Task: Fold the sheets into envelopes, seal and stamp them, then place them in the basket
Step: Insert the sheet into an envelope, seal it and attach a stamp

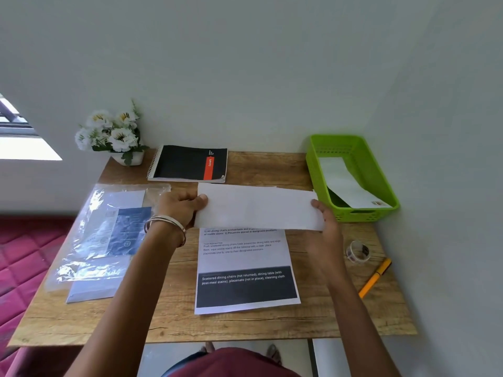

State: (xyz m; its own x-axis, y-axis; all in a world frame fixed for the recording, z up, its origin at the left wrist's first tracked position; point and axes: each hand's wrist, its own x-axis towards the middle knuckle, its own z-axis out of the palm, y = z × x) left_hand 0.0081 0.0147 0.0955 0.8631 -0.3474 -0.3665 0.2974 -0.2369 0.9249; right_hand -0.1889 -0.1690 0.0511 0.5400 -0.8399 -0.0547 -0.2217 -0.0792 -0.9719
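At the far left of the wooden tabletop (174, 319), a clear plastic sleeve (89, 240) holds spare printed sheets, kept within reach as stock, it seems. Behind it stand a pot of white flowers (111, 134) and a black spiral notebook (189, 163) whose orange band carries a brand word too small to read surely.

The left hand (181, 206) pinches the left end of a folded white sheet (257, 208), thumb on top, and the right hand (325, 221) grips its right end with the thumb over the edge; holding both ends keeps the long fold taut and level above the tabletop, probably to check or tighten the crease.

Beneath it lies a flat printed sheet (245, 270), likely next in line, reading "Scattered dining chairs (not returned), dining table (with post-meal stains), placemats (not in place), cleaning cloth".

To the right, the green basket (381, 172) already holds one finished envelope (351, 186). A tape roll (358, 251) and an orange pen (375, 277) wait nearby for sealing.
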